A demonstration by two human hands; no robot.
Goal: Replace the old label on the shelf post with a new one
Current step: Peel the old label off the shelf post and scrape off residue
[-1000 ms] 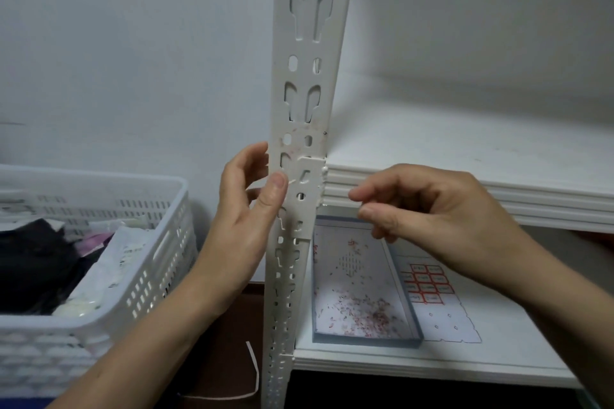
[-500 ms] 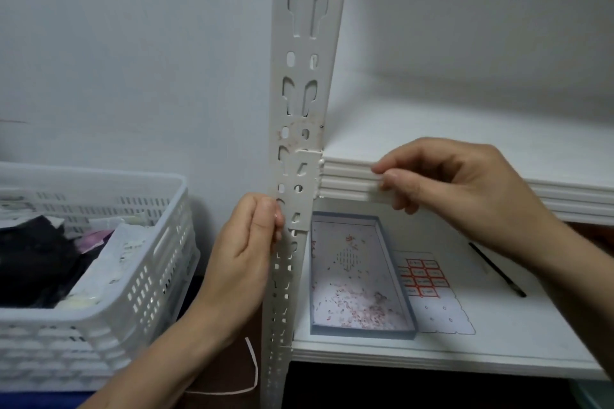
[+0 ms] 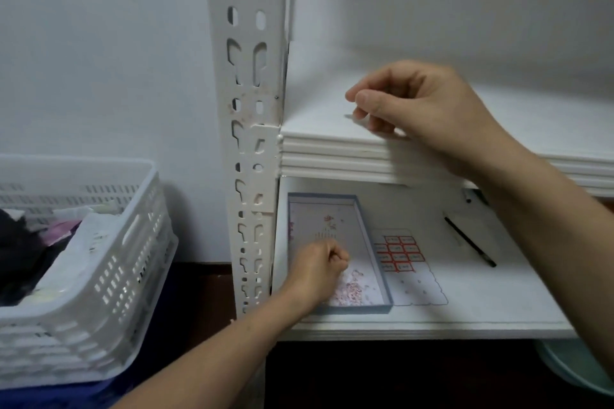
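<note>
Farthest left, the white basket [image 3: 109,269] stands well apart from the work, and I see no trouble there. The shelf post [image 3: 247,53] worries me more. I can make out no whole label on it, only reddish smears [image 3: 244,103] just above the bracket. My guess is that a new label pressed over that residue, or across one of the slots, would lift at the edges or sit crooked. Next along, the left hand [image 3: 319,271] is down inside the blue-rimmed tray [image 3: 371,242] on the lower shelf [image 3: 498,302]. Its grip is drawn together over the pink and white scraps, and I cannot tell whether it pinches one or nothing at all. A careless nudge there could tip the tray and spill the scraps off the shelf's front edge. Sticky bits could also cling to the fingertips and end up on the fresh label. The label sheet [image 3: 400,252], with its red-bordered labels, lies just beside the tray and looks free to slide. Peeling one with a single hand may drag the whole sheet or curl the label onto itself. Above it, the right hand [image 3: 418,109] hangs over the upper shelf [image 3: 531,116], its grip clamped on a pale sliver [image 3: 352,117]. I cannot tell from here whether that is a peeled strip or a small tool. A piece that thin could slip loose and drop behind the shelf. Farthest right, the black pen [image 3: 470,245] lies loose and could roll if the shelf is knocked.
</note>
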